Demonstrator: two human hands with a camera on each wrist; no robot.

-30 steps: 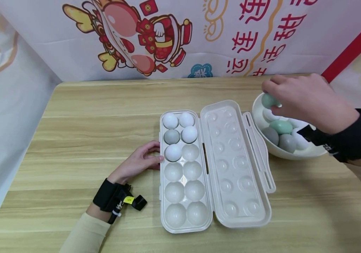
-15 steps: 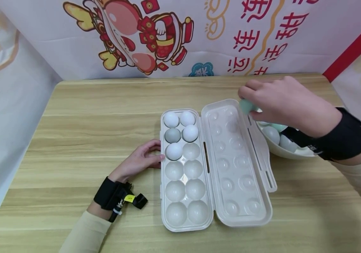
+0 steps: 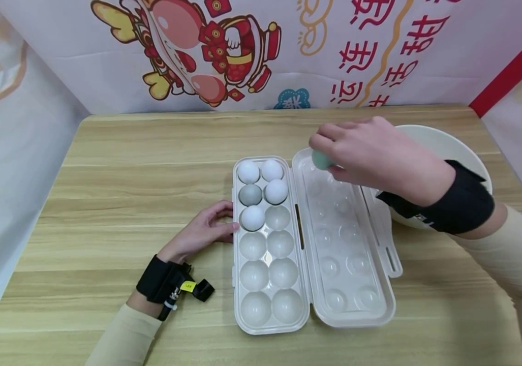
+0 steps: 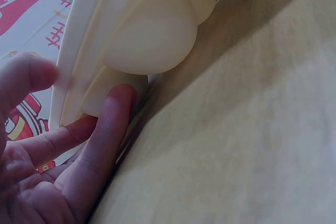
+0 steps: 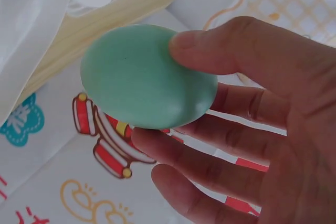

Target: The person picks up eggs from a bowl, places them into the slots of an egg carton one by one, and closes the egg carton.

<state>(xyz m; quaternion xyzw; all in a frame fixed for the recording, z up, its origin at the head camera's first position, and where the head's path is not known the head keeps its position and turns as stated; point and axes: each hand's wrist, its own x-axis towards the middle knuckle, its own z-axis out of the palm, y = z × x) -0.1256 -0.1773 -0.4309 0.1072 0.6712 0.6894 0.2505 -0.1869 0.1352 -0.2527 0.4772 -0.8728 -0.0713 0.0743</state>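
A pale green egg [image 5: 136, 77] is pinched between the thumb and fingers of my right hand [image 3: 366, 152], above the far end of the open lid [image 3: 349, 264] of a white plastic egg box [image 3: 267, 256]. My left hand [image 3: 203, 226] holds the box's left edge, thumb at the rim [image 4: 73, 51] and fingers underneath against the rounded cups [image 4: 152, 35]. Several white eggs [image 3: 252, 217] and one grey egg [image 3: 250, 194] sit in the far cups of the box; its nearer cups hold nothing.
A white bowl [image 3: 443, 140] stands at the right, partly hidden behind my right hand and wrist. A slotted handle strip [image 3: 389, 239] runs along the lid's right side. The wooden table [image 3: 151, 168] ends at a printed cloth backdrop [image 3: 68, 51].
My right hand has carried the green egg leftward, from over the bowl to above the lid. My left hand has stayed at the box's edge.
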